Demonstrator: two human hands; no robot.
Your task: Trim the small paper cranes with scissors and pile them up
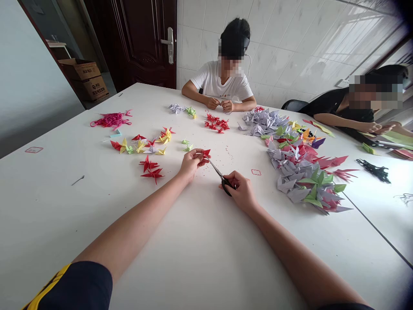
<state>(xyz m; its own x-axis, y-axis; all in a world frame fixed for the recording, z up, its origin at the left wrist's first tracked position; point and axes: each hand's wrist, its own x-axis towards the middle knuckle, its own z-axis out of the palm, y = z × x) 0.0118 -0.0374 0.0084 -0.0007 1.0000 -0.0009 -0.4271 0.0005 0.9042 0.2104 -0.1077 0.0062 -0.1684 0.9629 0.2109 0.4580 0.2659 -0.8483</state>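
Note:
My left hand (191, 163) pinches a small red paper crane (207, 153) above the middle of the table. In my right hand (241, 189) is a pair of scissors (218, 172) with black handles, gripped by the loops. The blade tips reach the red paper; whether they are cutting it I cannot tell. Tiny red scraps (229, 157) lie scattered beyond the scissors. Left of my left hand sit two red paper cranes (151, 173), with a mixed group of yellow, red and green cranes (140, 146) behind them.
A large heap of folded cranes (298, 168) covers the table's right side. Red cranes (217, 123) lie farther back, pink cord (112, 119) at the back left, black cord (373, 170) at the far right. One person (226, 82) sits opposite, another (342, 105) at the right.

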